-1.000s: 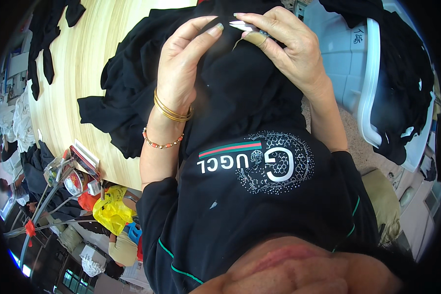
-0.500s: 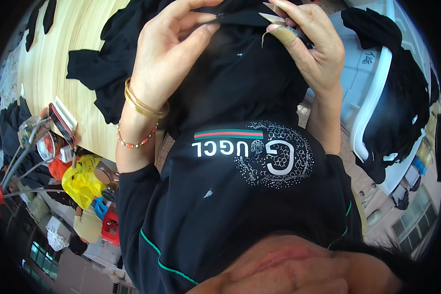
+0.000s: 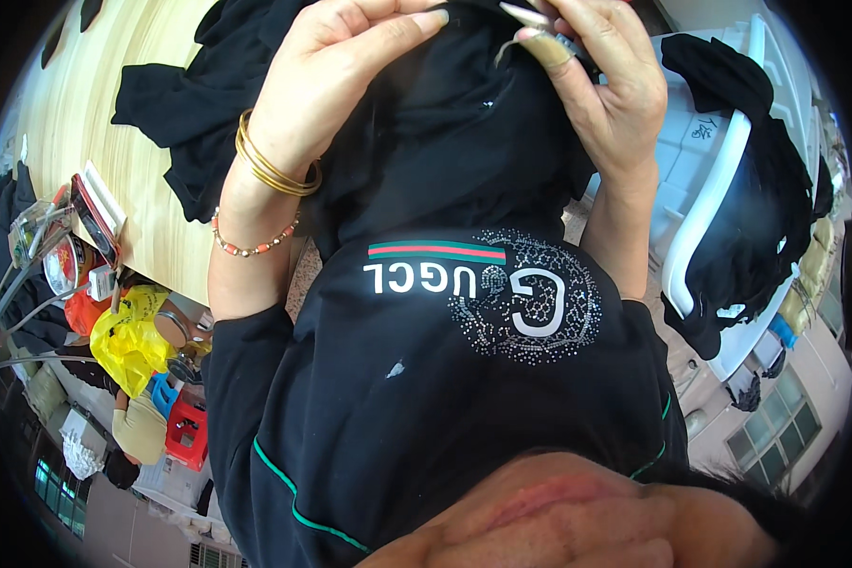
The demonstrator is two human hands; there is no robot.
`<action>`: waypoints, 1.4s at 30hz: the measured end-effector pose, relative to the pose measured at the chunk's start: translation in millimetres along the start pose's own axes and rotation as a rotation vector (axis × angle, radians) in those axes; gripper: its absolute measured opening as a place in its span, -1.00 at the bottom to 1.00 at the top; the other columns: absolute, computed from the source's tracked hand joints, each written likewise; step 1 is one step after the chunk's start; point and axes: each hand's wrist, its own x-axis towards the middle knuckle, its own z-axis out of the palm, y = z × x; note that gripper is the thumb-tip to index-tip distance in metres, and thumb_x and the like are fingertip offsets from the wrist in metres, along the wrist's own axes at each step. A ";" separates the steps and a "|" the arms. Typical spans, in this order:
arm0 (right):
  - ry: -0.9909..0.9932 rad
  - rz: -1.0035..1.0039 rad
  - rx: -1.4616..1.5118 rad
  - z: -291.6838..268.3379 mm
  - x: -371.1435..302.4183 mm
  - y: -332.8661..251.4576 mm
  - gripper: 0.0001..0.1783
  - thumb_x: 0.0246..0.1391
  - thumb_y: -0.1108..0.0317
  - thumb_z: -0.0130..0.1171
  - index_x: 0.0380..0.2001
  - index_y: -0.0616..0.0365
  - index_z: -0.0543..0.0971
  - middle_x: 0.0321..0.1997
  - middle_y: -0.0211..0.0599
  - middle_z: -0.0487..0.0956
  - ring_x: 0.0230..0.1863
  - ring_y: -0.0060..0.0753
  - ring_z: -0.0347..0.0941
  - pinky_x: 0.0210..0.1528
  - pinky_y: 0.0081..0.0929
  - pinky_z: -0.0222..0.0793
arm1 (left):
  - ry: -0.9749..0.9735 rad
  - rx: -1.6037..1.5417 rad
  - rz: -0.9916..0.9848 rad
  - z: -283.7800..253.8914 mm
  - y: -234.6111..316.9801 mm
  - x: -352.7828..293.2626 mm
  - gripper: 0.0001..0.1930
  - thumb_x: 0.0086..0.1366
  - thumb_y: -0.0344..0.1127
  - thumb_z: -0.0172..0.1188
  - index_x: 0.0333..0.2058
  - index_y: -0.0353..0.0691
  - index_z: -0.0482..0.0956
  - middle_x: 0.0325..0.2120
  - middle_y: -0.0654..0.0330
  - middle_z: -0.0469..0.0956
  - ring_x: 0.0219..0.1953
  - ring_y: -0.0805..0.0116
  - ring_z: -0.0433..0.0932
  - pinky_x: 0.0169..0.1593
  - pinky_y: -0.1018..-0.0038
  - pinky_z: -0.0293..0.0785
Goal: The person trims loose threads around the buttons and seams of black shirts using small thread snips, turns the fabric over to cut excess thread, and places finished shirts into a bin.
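Note:
Black fabric (image 3: pixel 426 133) lies over my lap and up to the top edge of the view, with small white specks on it. My left hand (image 3: pixel 336 80), with gold bangles and a beaded bracelet at the wrist, pinches the black fabric between thumb and fingers at the top edge. In my right hand (image 3: pixel 611 90) is a pair of small thread snips (image 3: pixel 525 16), the pale pointed blades aimed left toward the left hand's fingertips. Tan tape covers the right thumb, and a thin loose strand hangs beside it. The upper fingertips of both hands are cut off by the frame.
At left stands a pale wooden table (image 3: pixel 76 114) with more black cloth on it. Beside its corner are a yellow plastic bag (image 3: pixel 128 341) and a red stool (image 3: pixel 187 435). On the right, black garments (image 3: pixel 753 208) hang over the rim of a white tub (image 3: pixel 705 218).
Both hands have shifted slightly upward, the left thumb a little to the right. The snips' blades, apart before, now show mainly as one point. The whole view has tilted a little.

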 end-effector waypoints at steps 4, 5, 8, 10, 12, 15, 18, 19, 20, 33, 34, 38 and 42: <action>0.048 -0.022 -0.040 1.9 3.6 0.2 -0.53 0.04 0.49 0.41 0.07 0.31 0.62 -0.30 -0.28 0.52 -0.33 -0.44 0.44 -0.29 -0.57 0.33 | -0.015 -0.019 -0.019 -3.1 -0.2 3.1 -0.84 0.46 -0.44 0.13 -0.13 -0.39 0.64 -0.28 0.36 0.63 -0.25 0.68 0.52 -0.14 0.75 0.44; 0.045 -0.023 -0.040 2.9 2.6 0.0 -0.53 0.04 0.49 0.41 0.07 0.31 0.62 -0.30 -0.28 0.52 -0.33 -0.44 0.44 -0.29 -0.57 0.33 | -0.014 -0.022 -0.018 -0.1 3.4 3.0 -0.84 0.46 -0.44 0.13 -0.13 -0.39 0.64 -0.28 0.36 0.63 -0.25 0.68 0.52 -0.14 0.75 0.44; -0.094 0.035 0.042 -2.7 2.3 -9.2 -0.51 0.00 0.47 0.44 0.06 0.28 0.64 -0.32 -0.29 0.56 -0.34 -0.43 0.45 -0.31 -0.56 0.33 | 0.020 -0.049 -0.027 7.0 10.4 0.7 -0.84 0.47 -0.43 0.12 -0.13 -0.39 0.64 -0.28 0.36 0.63 -0.26 0.68 0.52 -0.14 0.75 0.44; -0.142 -0.008 0.031 0.0 3.4 -11.3 -0.51 -0.04 0.46 0.46 0.02 0.27 0.66 -0.37 -0.25 0.55 -0.39 -0.37 0.47 -0.36 -0.50 0.34 | -0.001 -0.146 -0.042 4.7 3.6 2.2 -0.83 0.48 -0.43 0.12 -0.12 -0.39 0.63 -0.27 0.36 0.62 -0.26 0.68 0.52 -0.14 0.74 0.44; -0.134 -0.042 0.069 4.3 4.4 -10.5 -0.53 -0.06 0.46 0.47 -0.01 0.29 0.66 -0.41 -0.21 0.53 -0.42 -0.32 0.47 -0.38 -0.46 0.35 | -0.002 -0.130 -0.006 1.7 -3.6 3.1 -0.83 0.48 -0.42 0.12 -0.12 -0.39 0.63 -0.27 0.36 0.62 -0.25 0.68 0.51 -0.14 0.74 0.44; -0.168 -0.015 0.000 1.6 5.7 -11.8 -0.54 -0.04 0.47 0.45 -0.01 0.28 0.66 -0.41 -0.21 0.52 -0.43 -0.32 0.47 -0.39 -0.45 0.34 | -0.015 -0.086 0.053 -0.5 -9.3 3.9 -0.82 0.48 -0.42 0.12 -0.11 -0.40 0.63 -0.27 0.37 0.61 -0.25 0.68 0.51 -0.14 0.74 0.43; -0.163 -0.006 0.011 3.2 6.7 -13.0 -0.56 -0.02 0.47 0.44 -0.01 0.27 0.66 -0.42 -0.20 0.52 -0.43 -0.31 0.46 -0.40 -0.45 0.34 | -0.011 -0.050 0.068 2.3 -7.3 4.2 -0.82 0.48 -0.42 0.12 -0.11 -0.40 0.63 -0.27 0.37 0.61 -0.25 0.68 0.50 -0.14 0.75 0.42; -0.162 -0.005 0.010 2.9 6.4 -12.9 -0.56 -0.02 0.47 0.44 -0.01 0.27 0.66 -0.42 -0.20 0.52 -0.43 -0.31 0.46 -0.40 -0.45 0.34 | 0.009 -0.041 0.061 4.0 -6.2 3.9 -0.82 0.48 -0.42 0.11 -0.11 -0.40 0.63 -0.27 0.38 0.60 -0.25 0.69 0.49 -0.14 0.75 0.42; -0.170 0.005 0.009 2.8 6.1 -12.6 -0.58 -0.02 0.48 0.43 -0.03 0.27 0.67 -0.42 -0.20 0.52 -0.44 -0.31 0.46 -0.40 -0.45 0.33 | 0.008 -0.041 0.060 3.7 -7.1 3.9 -0.82 0.48 -0.42 0.11 -0.11 -0.40 0.63 -0.27 0.38 0.60 -0.25 0.69 0.49 -0.14 0.75 0.42; -0.117 0.033 0.030 5.1 7.2 -13.8 -0.67 0.01 0.52 0.39 -0.09 0.30 0.69 -0.43 -0.25 0.53 -0.43 -0.36 0.46 -0.39 -0.49 0.32 | 0.088 0.411 0.127 16.4 38.3 -43.3 -0.52 0.26 -0.57 0.28 0.16 -0.33 0.46 -0.19 0.19 0.60 -0.16 0.54 0.53 -0.01 0.61 0.45; -0.124 0.038 0.042 3.9 7.5 -18.0 -0.65 0.02 0.50 0.40 -0.07 0.29 0.68 -0.40 -0.25 0.54 -0.41 -0.37 0.46 -0.38 -0.50 0.32 | 0.101 0.675 0.107 23.9 51.7 -53.2 -0.58 0.29 -0.57 0.24 0.13 -0.34 0.48 -0.20 0.18 0.60 -0.16 0.53 0.54 -0.01 0.61 0.45; -0.130 0.034 0.069 10.4 3.4 -19.1 -0.59 0.03 0.47 0.41 0.00 0.28 0.66 -0.33 -0.25 0.55 -0.37 -0.40 0.44 -0.34 -0.53 0.32 | 0.159 1.015 0.321 18.4 26.0 -68.3 -0.39 0.09 -0.36 0.49 0.14 -0.23 0.52 -0.20 0.28 0.64 -0.11 0.48 0.57 -0.05 0.58 0.34; -0.140 0.013 0.050 11.8 5.4 -17.5 -0.56 0.03 0.45 0.42 0.02 0.28 0.65 -0.35 -0.26 0.54 -0.38 -0.39 0.43 -0.34 -0.53 0.31 | 0.223 1.127 0.549 23.2 1.8 -66.9 -0.38 -0.03 -0.29 0.60 0.01 -0.26 0.55 -0.22 0.20 0.61 -0.12 0.31 0.60 -0.04 0.44 0.49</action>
